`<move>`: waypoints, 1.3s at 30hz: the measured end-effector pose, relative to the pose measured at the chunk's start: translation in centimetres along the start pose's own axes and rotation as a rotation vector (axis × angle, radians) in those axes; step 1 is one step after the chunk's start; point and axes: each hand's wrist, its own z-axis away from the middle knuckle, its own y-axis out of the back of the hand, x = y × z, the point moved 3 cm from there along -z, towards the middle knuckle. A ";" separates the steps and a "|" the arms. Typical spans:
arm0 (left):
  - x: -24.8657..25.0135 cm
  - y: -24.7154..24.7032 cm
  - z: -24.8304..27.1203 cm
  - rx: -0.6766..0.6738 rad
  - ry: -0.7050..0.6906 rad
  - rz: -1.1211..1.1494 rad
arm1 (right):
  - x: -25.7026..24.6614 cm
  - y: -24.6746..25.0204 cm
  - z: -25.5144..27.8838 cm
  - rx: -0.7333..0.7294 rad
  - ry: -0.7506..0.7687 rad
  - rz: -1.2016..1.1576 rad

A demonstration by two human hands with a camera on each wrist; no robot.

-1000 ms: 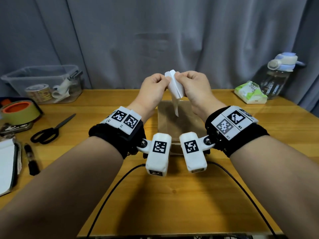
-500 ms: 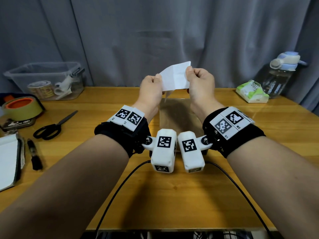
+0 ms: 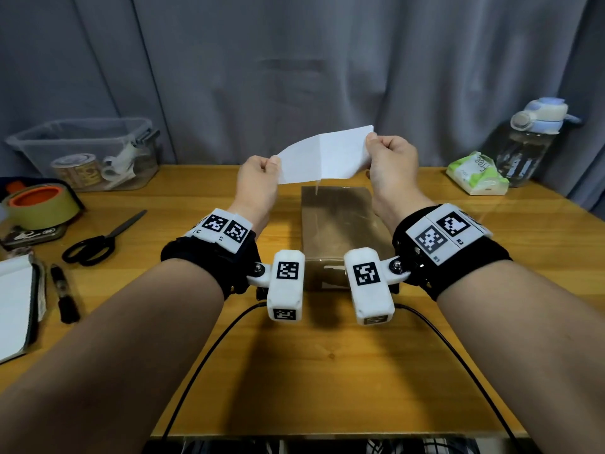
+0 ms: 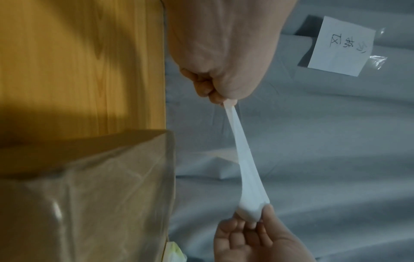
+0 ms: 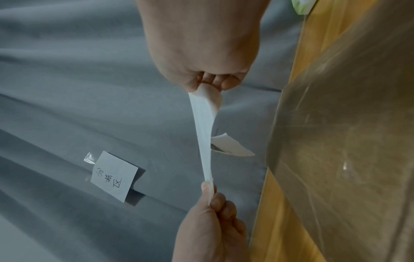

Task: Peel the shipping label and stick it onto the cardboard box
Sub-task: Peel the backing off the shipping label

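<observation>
Label (image 3: 322,157) now unfolded between hands, bin (image 3: 82,142) holding tape rolls (image 3: 75,167)

The tape-wrapped brown cardboard box (image 3: 337,231) stood mid-bench directly under the white paper label (image 3: 324,157), with open air between them for a downward pass. Bare wooden bench (image 3: 327,371) lay open before the box. To the left, black scissors (image 3: 98,244), a yellow tape roll (image 3: 39,204) and a clear plastic bin (image 3: 82,149) crowded the way; to the right stood a green tissue pack (image 3: 476,175) and a clear water bottle (image 3: 530,142).
</observation>
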 end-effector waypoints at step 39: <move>-4.3 6.7 -1.2 0.205 0.138 -0.284 | -0.5 2.0 -0.5 0.162 0.136 0.036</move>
